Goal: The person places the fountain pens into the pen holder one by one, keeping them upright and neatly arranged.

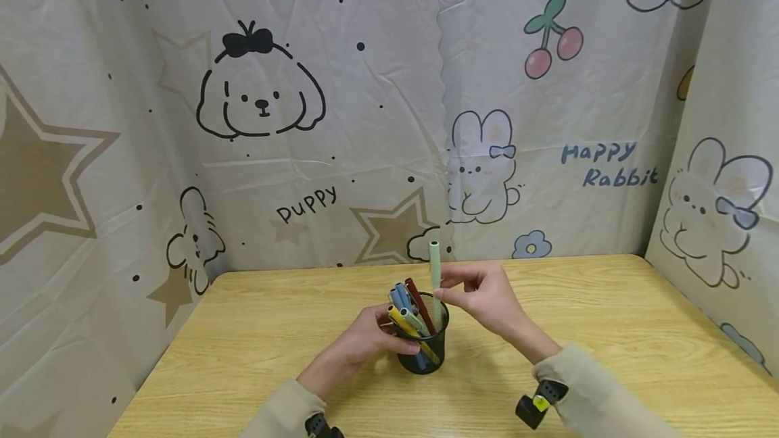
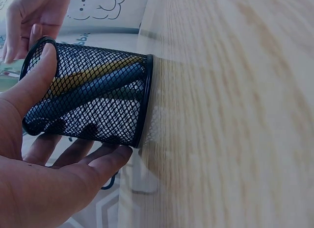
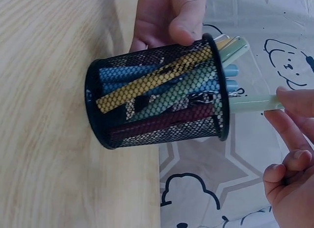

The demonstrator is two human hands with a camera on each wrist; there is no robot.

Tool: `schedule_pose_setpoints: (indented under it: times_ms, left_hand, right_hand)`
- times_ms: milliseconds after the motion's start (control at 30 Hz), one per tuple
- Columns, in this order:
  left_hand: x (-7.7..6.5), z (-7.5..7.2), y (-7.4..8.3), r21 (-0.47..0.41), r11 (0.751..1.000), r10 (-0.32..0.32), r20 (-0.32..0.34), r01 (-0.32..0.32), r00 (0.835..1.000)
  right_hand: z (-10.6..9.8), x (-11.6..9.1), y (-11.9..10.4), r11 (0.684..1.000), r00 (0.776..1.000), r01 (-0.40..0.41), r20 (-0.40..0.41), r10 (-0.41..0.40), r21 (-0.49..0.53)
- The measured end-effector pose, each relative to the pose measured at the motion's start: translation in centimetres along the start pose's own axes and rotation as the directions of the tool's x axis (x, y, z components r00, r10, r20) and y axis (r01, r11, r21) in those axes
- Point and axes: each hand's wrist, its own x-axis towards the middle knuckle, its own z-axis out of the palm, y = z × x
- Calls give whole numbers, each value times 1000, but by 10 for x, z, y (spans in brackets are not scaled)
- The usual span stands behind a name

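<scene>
My left hand (image 1: 368, 340) grips a black mesh pen cup (image 1: 435, 357), its thumb along the near side and its fingers curled round the other side. Thumb and fingertips of my right hand (image 1: 487, 295) pinch a light green marker (image 1: 435, 263) above the rim. The marker stands nearly upright, its lower end at the cup's mouth. Inside the cup lean a yellow marker (image 3: 147, 81), two blue markers (image 1: 399, 295), a dark red marker (image 1: 420, 306) and another light green marker (image 3: 234, 50). In the left wrist view, the cup's base meets the tabletop.
A light wood-grain table (image 1: 255, 330) lies under both hands. Behind it and at both sides hangs a pale cloth (image 1: 377, 120) printed with a puppy, rabbits, stars and cherries. The table's back edge runs a short way beyond the cup. Both wrists wear small black devices.
</scene>
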Motion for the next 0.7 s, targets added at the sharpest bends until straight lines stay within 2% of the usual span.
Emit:
schedule_pose_setpoints:
  times_ms: [433, 700]
  left_hand:
    - [0, 0, 0, 3, 1000, -10, -8, 10, 1000]
    - [0, 0, 0, 7, 1000, -1, -11, 1, 1000]
  right_hand:
    - [8, -6, 6, 996, 996, -86, 6, 86, -10]
    - [11, -8, 10, 994, 996, -91, 3, 92, -55]
